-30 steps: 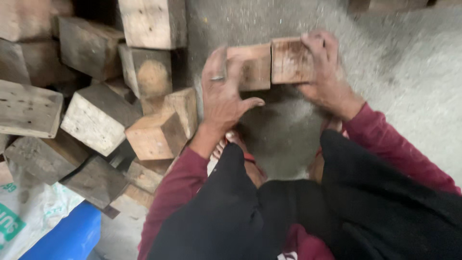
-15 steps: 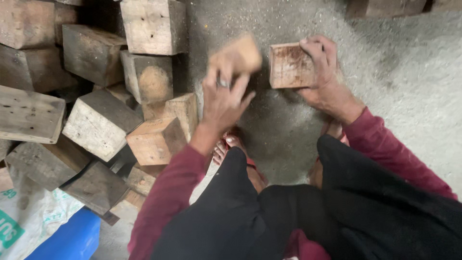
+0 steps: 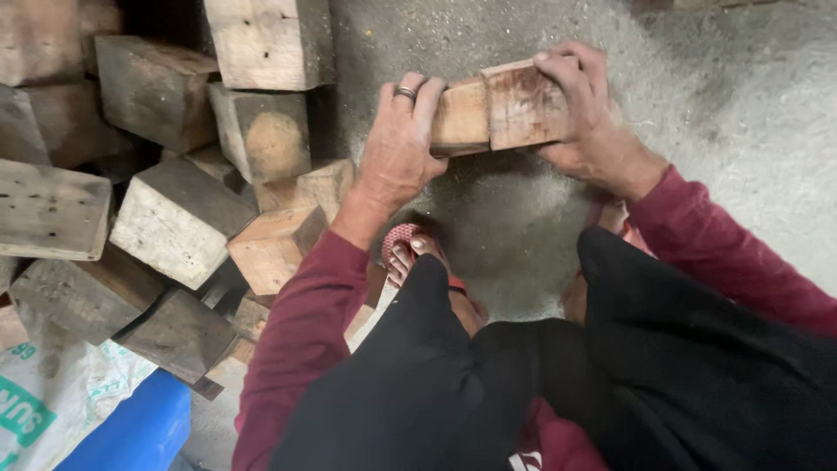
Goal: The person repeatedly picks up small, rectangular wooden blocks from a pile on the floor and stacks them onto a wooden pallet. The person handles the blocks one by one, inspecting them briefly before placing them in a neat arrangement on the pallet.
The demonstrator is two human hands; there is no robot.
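Wooden blocks, pale one in my left hand, reddish one in my right hand, both clamped tight above my sandalled foot, where a slipped grip drops them.

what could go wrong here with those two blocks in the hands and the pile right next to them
The left hand and right hand press two wooden blocks end to end above a sandalled foot; a slip could drop one on the toes. The rough, split wood may give the bare fingers splinters. The loose pile of blocks beside the left arm looks unsteady and could tumble if nudged.
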